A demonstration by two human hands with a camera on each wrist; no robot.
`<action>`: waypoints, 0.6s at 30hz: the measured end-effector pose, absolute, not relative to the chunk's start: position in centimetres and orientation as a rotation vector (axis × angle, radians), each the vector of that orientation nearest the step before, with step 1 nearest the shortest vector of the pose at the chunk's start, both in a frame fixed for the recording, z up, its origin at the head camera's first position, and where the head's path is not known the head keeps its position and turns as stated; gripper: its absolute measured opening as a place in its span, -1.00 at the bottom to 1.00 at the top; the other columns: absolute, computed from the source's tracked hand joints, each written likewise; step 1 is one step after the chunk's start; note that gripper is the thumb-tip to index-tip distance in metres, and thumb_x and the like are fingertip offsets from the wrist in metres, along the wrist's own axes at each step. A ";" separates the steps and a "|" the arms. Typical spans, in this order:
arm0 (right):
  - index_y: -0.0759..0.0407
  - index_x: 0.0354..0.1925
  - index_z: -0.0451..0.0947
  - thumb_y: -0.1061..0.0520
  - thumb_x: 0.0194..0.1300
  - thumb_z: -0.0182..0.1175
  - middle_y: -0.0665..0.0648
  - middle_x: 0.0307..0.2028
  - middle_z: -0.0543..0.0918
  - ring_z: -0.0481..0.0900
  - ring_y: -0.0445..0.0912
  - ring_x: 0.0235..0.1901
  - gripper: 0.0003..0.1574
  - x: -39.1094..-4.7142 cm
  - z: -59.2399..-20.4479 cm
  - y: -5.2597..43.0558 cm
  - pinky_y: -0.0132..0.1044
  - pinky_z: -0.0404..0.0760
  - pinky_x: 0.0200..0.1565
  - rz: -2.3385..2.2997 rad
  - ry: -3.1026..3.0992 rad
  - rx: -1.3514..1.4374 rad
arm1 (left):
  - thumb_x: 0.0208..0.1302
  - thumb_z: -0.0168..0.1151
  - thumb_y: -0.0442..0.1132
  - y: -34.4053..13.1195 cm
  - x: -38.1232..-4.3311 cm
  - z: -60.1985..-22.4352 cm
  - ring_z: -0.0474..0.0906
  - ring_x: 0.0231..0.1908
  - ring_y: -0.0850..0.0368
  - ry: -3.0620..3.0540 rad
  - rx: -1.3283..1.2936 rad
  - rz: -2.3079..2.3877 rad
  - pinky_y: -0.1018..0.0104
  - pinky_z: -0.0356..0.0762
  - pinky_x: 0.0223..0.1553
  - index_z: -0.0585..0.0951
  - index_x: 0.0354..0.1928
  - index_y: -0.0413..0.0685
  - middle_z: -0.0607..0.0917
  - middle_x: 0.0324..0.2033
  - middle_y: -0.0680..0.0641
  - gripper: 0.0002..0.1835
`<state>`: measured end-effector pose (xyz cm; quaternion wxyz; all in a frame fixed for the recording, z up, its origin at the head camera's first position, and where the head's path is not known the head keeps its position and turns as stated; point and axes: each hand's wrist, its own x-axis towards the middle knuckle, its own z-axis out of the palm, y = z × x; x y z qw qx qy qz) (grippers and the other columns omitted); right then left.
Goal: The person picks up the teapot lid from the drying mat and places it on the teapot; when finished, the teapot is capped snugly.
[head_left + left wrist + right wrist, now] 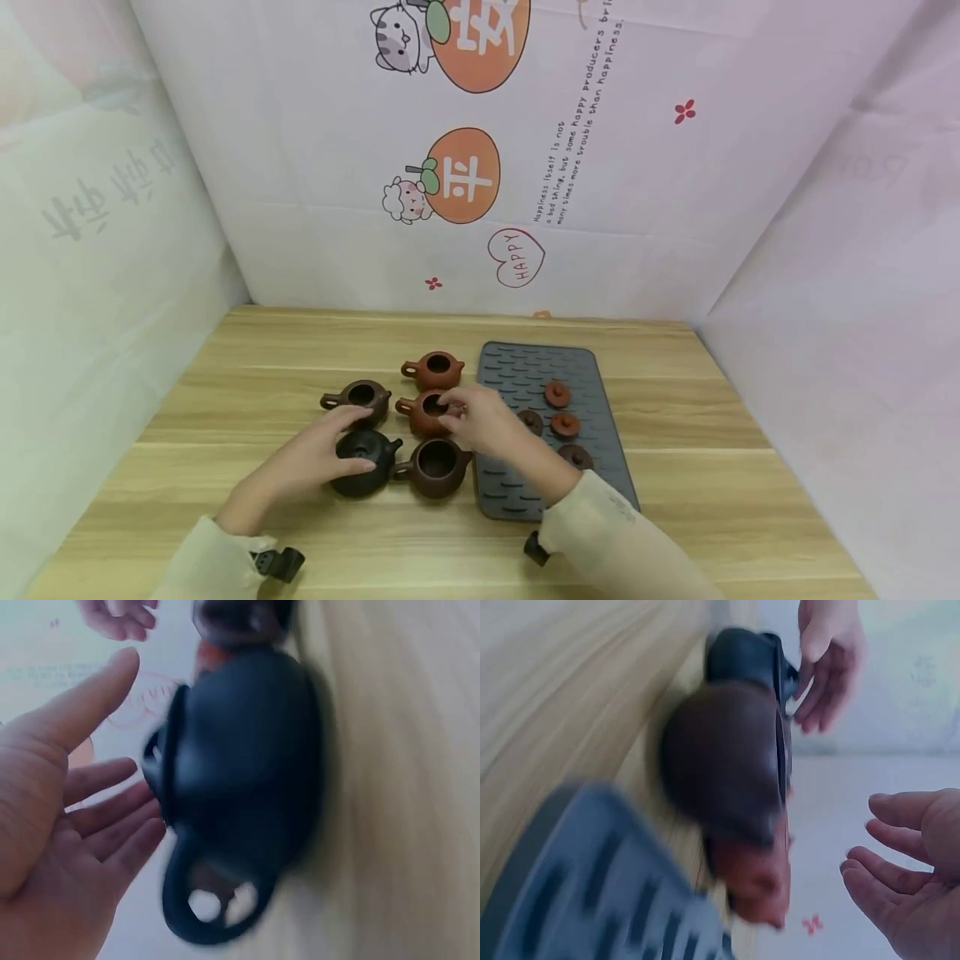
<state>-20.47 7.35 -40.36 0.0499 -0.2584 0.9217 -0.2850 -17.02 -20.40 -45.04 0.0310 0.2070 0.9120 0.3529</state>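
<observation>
My left hand [322,450] hovers at the black teapot [367,479], thumb and fingers spread around its lidded top. In the left wrist view the lid [174,754] sits on that pot, and the hand grips nothing. Over the middle red-brown teapot [420,421] is my right hand [483,421], fingers bent and apart. Nothing shows between those fingers [889,874] in the right wrist view. Around them stand a dark brown teapot [437,475] in front, a second brown teapot [362,396] at the left and an orange-brown teapot [437,375] behind, all lidless.
A grey ridged mat [517,492] lies on the wooden table [712,467] to the right. On it rest two reddish lids [557,393] and two dark brown lids [576,457]. Printed white sheets [337,167] enclose the back and sides.
</observation>
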 end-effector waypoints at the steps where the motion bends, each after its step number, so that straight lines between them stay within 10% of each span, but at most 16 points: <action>1: 0.16 0.05 0.63 0.10 0.37 0.25 0.12 -0.09 0.60 0.57 -0.02 -0.14 -0.68 -20.4 -40.3 8.3 -0.18 0.60 -0.22 -0.873 2.807 -0.780 | 0.09 0.48 0.04 -19.9 -17.0 -44.8 0.32 0.24 -0.27 2.814 0.664 1.091 -0.19 0.28 0.21 0.40 0.33 -0.23 0.38 0.28 -0.29 -0.16; 18: 0.17 -0.03 0.65 0.21 0.26 0.34 0.12 -0.10 0.63 0.58 0.01 -0.13 -0.71 -18.7 -42.0 19.8 -0.09 0.59 -0.16 -0.905 2.907 -0.585 | 0.10 0.49 -0.04 -12.9 -16.4 -45.3 0.40 0.20 -0.17 2.746 0.689 1.077 -0.08 0.39 0.16 0.40 0.34 -0.19 0.39 0.28 -0.24 -0.20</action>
